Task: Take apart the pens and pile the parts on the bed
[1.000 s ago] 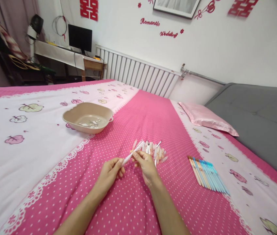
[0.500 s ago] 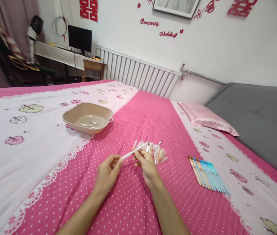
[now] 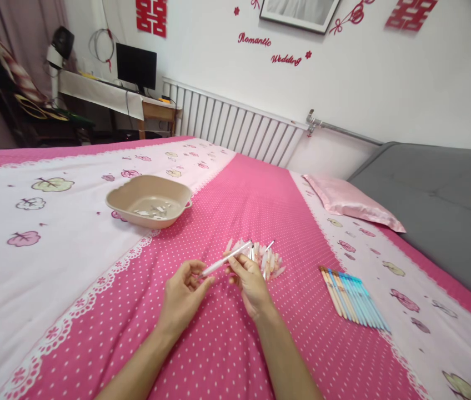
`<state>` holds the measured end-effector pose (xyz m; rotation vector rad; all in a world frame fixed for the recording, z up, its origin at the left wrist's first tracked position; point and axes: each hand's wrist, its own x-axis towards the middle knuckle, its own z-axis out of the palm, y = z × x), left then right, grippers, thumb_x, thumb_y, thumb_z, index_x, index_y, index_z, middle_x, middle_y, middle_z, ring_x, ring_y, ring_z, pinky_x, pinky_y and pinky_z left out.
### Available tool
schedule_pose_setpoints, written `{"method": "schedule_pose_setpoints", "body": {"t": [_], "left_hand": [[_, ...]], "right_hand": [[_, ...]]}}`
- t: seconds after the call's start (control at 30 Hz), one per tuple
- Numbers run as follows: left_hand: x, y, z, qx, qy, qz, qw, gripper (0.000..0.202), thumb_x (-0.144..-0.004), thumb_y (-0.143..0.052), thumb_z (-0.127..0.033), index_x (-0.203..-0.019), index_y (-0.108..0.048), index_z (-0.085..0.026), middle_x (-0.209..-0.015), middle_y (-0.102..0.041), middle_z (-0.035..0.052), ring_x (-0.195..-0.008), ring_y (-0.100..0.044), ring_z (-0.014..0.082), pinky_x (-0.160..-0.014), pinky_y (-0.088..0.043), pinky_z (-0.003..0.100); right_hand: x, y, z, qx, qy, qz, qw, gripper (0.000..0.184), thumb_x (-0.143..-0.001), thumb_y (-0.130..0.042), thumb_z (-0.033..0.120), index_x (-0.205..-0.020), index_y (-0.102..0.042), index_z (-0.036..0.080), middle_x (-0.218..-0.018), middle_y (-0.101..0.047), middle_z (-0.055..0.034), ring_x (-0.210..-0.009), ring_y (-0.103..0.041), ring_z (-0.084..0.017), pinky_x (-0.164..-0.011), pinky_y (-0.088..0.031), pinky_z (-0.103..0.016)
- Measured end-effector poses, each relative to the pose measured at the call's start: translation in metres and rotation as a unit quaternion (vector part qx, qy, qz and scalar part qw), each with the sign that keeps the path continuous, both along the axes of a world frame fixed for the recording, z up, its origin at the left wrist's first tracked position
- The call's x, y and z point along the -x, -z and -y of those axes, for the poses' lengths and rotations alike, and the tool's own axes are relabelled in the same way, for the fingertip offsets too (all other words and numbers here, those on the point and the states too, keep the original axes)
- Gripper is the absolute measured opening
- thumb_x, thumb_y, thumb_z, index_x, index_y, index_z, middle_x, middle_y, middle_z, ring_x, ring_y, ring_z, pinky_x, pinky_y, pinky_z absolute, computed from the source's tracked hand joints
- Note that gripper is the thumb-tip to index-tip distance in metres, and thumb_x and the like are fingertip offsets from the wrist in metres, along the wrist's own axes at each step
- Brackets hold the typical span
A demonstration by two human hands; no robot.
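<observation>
Two bare hands hold one thin white pen-like stick above a pink polka-dot bedsheet (image 3: 235,355).

The right hand (image 3: 250,284) pinches the thin white pen-like stick (image 3: 225,259) between thumb and fingertips near its middle; the left hand (image 3: 183,295), fingers loosely curled, touches the stick's lower end with thumb and forefinger. The stick slants upward to the right, its far tip over a small heap of pale pink and white sticks (image 3: 260,258) lying just beyond the right hand. A neat row of blue and orange pens (image 3: 354,300) lies well to the right. A beige plastic basin (image 3: 150,200) holding small scraps sits farther off to the left.
</observation>
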<state>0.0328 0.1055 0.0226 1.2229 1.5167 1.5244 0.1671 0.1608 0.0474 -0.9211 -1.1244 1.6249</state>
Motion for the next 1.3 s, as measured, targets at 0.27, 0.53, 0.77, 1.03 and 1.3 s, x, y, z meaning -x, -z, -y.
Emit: {"method": "schedule_pose_setpoints", "body": {"t": [0.27,0.53,0.77,1.03,1.3], "left_hand": [[0.0017,-0.0024,0.0022,0.032,0.029,-0.021,0.999,0.038,-0.079,-0.045,-0.049,-0.066,-0.055,-0.015,-0.049,-0.051,-0.0018,-0.044,-0.046,0.0109,-0.046,-0.035,0.022],[-0.0007,-0.0025,0.0018,0.018,0.035,0.027,0.999,0.031,-0.072,-0.056,-0.044,-0.086,-0.055,-0.016,-0.062,-0.055,-0.0024,-0.051,-0.050,0.0101,-0.048,-0.038,0.021],[-0.0011,-0.0014,0.0007,-0.014,0.033,-0.007,0.999,0.024,-0.074,-0.055,-0.039,-0.084,-0.053,-0.017,-0.061,-0.051,-0.0033,-0.052,-0.047,0.0093,-0.049,-0.036,0.019],[0.0005,-0.0020,0.0024,0.052,0.053,0.005,0.997,0.044,-0.082,-0.037,-0.050,-0.065,-0.054,-0.014,-0.050,-0.054,0.0008,-0.044,-0.049,0.0119,-0.047,-0.038,0.023],[-0.0023,-0.0041,0.0024,0.005,0.038,0.031,0.999,0.035,-0.070,-0.061,-0.039,-0.095,-0.050,-0.017,-0.068,-0.053,-0.0029,-0.054,-0.050,0.0101,-0.049,-0.039,0.020]], "right_hand": [[0.0005,0.0014,0.0004,-0.007,-0.012,-0.005,1.000,0.025,-0.069,-0.065,0.034,-0.088,-0.065,0.018,-0.079,-0.058,-0.0021,-0.063,-0.049,-0.008,-0.049,-0.036,-0.016],[-0.0002,0.0015,-0.0005,-0.011,-0.013,-0.010,1.000,0.026,-0.069,-0.065,0.035,-0.088,-0.065,0.018,-0.080,-0.058,-0.0021,-0.062,-0.049,-0.007,-0.049,-0.037,-0.016],[-0.0005,0.0007,-0.0008,-0.006,-0.011,-0.015,1.000,0.023,-0.069,-0.066,0.033,-0.087,-0.065,0.018,-0.078,-0.056,-0.0008,-0.063,-0.048,-0.007,-0.049,-0.036,-0.015],[0.0005,0.0005,0.0006,-0.007,-0.019,-0.014,1.000,0.024,-0.069,-0.065,0.033,-0.088,-0.065,0.018,-0.076,-0.057,-0.0007,-0.063,-0.049,-0.007,-0.049,-0.036,-0.015],[-0.0004,0.0013,-0.0014,-0.012,-0.014,-0.019,1.000,0.024,-0.071,-0.064,0.033,-0.089,-0.065,0.017,-0.080,-0.056,-0.0011,-0.063,-0.049,-0.007,-0.049,-0.037,-0.014]]}}
